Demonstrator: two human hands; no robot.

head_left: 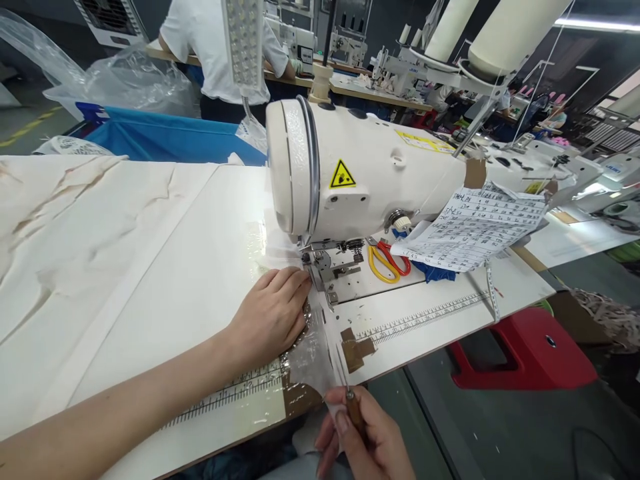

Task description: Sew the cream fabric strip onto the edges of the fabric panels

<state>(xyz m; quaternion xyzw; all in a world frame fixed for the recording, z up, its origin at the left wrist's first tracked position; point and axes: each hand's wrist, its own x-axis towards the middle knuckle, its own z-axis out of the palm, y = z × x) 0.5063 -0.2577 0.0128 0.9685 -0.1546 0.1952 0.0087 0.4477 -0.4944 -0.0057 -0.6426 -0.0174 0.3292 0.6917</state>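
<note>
A white sewing machine (360,173) stands in front of me, its presser foot (320,273) low over the work plate. My left hand (273,313) rests just left of the foot, fingers bent together over the edge of the white fabric; the fingertips are partly hidden. From the foot a narrow strip of white fabric (333,340) runs toward me over the table edge. My right hand (367,433) is closed round the wooden handle of an awl (354,410), whose thin metal shaft points up along the strip. Its thumb and fingers also touch the strip's lower end.
Scissors (383,261) with yellow and red handles lie right of the foot, beside a handwritten paper (480,223). White cloth (95,227) spreads over the left tabletop. Behind are a blue bin (175,133) and a person (200,53); a red stool (530,350) stands at right.
</note>
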